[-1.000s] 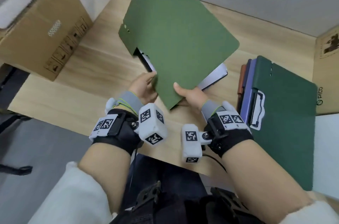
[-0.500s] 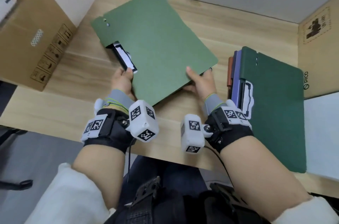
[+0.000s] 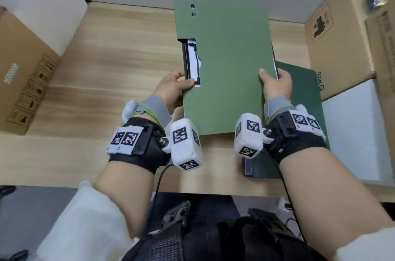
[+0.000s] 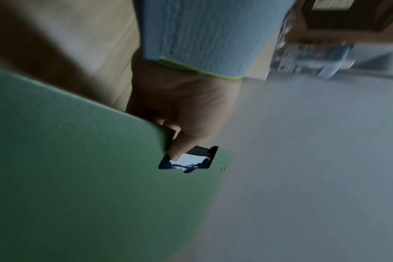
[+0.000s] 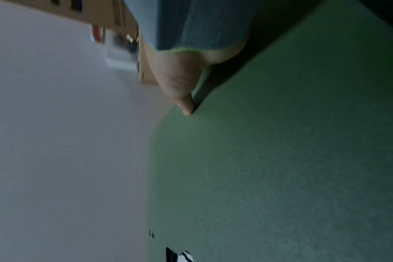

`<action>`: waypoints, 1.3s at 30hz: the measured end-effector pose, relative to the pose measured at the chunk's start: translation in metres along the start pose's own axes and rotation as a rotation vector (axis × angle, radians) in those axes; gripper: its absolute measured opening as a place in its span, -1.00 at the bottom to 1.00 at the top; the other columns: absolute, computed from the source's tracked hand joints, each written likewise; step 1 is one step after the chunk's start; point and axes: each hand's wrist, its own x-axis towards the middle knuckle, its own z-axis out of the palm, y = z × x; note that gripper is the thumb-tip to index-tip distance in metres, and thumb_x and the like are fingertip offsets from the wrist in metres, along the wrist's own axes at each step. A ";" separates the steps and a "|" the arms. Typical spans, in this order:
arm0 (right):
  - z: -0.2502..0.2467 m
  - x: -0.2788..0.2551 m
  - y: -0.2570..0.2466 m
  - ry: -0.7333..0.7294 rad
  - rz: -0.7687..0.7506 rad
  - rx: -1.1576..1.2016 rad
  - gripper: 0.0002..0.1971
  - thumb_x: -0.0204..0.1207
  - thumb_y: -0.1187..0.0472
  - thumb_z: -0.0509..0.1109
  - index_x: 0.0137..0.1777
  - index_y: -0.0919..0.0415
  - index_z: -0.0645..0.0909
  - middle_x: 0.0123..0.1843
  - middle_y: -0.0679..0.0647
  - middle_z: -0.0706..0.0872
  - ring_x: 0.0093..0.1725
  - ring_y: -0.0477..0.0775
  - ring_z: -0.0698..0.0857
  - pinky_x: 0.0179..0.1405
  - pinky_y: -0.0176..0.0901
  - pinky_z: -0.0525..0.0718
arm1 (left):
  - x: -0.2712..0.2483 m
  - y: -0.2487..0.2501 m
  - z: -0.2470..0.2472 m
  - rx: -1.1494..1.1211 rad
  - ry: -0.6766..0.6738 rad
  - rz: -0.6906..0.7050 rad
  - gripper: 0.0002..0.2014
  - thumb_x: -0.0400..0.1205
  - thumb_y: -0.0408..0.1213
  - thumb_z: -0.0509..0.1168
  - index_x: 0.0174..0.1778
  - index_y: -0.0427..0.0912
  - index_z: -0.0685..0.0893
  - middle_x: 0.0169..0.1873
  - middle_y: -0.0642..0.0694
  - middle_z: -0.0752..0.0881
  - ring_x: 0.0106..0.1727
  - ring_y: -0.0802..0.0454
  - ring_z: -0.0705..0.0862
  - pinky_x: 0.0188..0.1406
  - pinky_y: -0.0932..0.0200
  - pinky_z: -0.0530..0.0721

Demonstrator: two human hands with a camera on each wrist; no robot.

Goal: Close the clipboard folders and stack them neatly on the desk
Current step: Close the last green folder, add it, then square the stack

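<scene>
1. Near the surface's (image 3: 111, 51) front edge, the left hand (image 3: 174, 87) clasps the closed light green clipboard folder (image 3: 224, 64) at its left side, thumb on the metal clip (image 3: 192, 62) showing through the cover's cut-out.
2. The right hand (image 3: 277, 85) grasps the folder's right edge, thumb on the cover.
3. Half a second ago the folder lay skewed over the middle of the surface; now it is squared up, raised, and shifted right, overlapping the stack.
4. The dark green stack of closed folders (image 3: 303, 111) lies at the right edge, so lowering and aligning probably remains.
</scene>
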 end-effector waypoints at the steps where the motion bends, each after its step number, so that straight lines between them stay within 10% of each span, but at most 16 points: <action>1: -0.014 0.007 0.010 0.035 0.023 0.001 -0.43 0.21 -0.11 0.42 0.24 0.08 0.61 0.12 0.02 0.78 0.12 0.17 0.74 0.40 0.17 0.52 | 0.002 -0.004 0.018 0.023 -0.026 -0.039 -0.77 0.66 -0.49 0.18 -0.19 -0.05 0.52 -0.66 0.11 0.73 -0.67 0.24 0.66 -0.51 0.35 0.65; 6: -0.070 0.027 0.057 0.150 0.147 -0.151 -0.37 0.31 -0.15 0.41 0.38 0.08 0.51 0.36 0.11 0.64 0.34 0.19 0.61 0.46 0.14 0.44 | -0.002 -0.029 0.093 0.100 -0.123 -0.157 -0.85 0.35 -0.43 0.32 -0.22 -0.19 0.54 -0.51 -0.08 0.68 -0.55 0.07 0.65 -0.31 0.21 0.68; 11: -0.101 0.041 0.096 0.164 0.266 -0.382 -0.38 0.47 -0.13 0.29 0.51 0.08 0.39 0.53 0.23 0.32 0.55 0.28 0.27 0.56 0.11 0.23 | -0.013 -0.052 0.145 0.050 -0.084 -0.218 -0.31 0.38 -0.41 0.37 0.44 -0.27 0.29 -0.01 -0.22 0.58 -0.08 -0.14 0.57 0.12 -0.14 0.63; 16: -0.109 0.044 0.113 0.188 0.263 -0.475 -0.38 0.56 -0.12 0.19 0.57 0.14 0.27 0.59 0.24 0.26 0.58 0.29 0.24 0.60 0.10 0.13 | -0.017 -0.059 0.172 0.112 -0.079 -0.251 0.08 0.30 -0.30 0.46 0.67 -0.16 -0.06 0.52 -0.26 0.40 0.31 -0.20 0.58 0.31 0.10 0.55; 19: -0.109 0.047 0.116 0.184 0.263 -0.512 -0.36 0.57 -0.13 0.15 0.59 0.15 0.24 0.61 0.24 0.25 0.59 0.29 0.22 0.60 0.12 0.10 | -0.007 -0.067 0.178 0.096 -0.034 -0.275 0.22 0.07 -0.14 0.40 0.67 -0.04 -0.07 0.52 -0.30 0.43 0.47 -0.30 0.52 0.46 -0.20 0.51; 24: -0.112 0.049 0.115 0.153 0.280 -0.527 -0.36 0.58 -0.15 0.10 0.61 0.11 0.23 0.63 0.21 0.22 0.60 0.25 0.19 0.57 0.16 0.09 | -0.023 -0.048 0.180 0.114 -0.046 -0.230 0.19 0.10 -0.11 0.33 0.69 -0.07 -0.07 0.61 -0.16 0.28 0.60 -0.15 0.31 0.60 -0.11 0.29; 30: -0.115 0.047 0.109 0.090 0.280 -0.554 -0.32 0.57 -0.17 0.12 0.63 0.12 0.18 0.64 0.20 0.22 0.62 0.26 0.16 0.57 0.20 0.11 | -0.015 -0.053 0.172 0.133 -0.013 -0.312 0.17 -0.03 -0.07 0.39 0.61 -0.21 0.21 0.50 -0.27 0.45 0.36 -0.20 0.58 0.44 -0.17 0.52; 34: -0.117 0.048 0.108 0.049 0.249 -0.592 -0.30 0.55 -0.21 0.13 0.61 0.16 0.21 0.62 0.23 0.30 0.60 0.31 0.20 0.56 0.20 0.16 | -0.013 -0.051 0.167 0.348 0.033 -0.346 -0.15 0.35 0.02 0.39 0.54 -0.25 0.31 0.51 -0.19 0.30 0.51 -0.21 0.38 0.50 -0.06 0.41; 39: -0.125 0.046 0.110 0.067 0.233 -0.538 -0.36 0.53 -0.19 0.20 0.56 0.08 0.31 0.59 0.16 0.36 0.60 0.28 0.22 0.55 0.18 0.15 | 0.001 -0.054 0.167 0.277 0.072 -0.289 -0.01 0.01 -0.03 0.38 0.44 -0.26 0.40 0.35 -0.23 0.56 0.34 -0.21 0.60 0.34 -0.13 0.61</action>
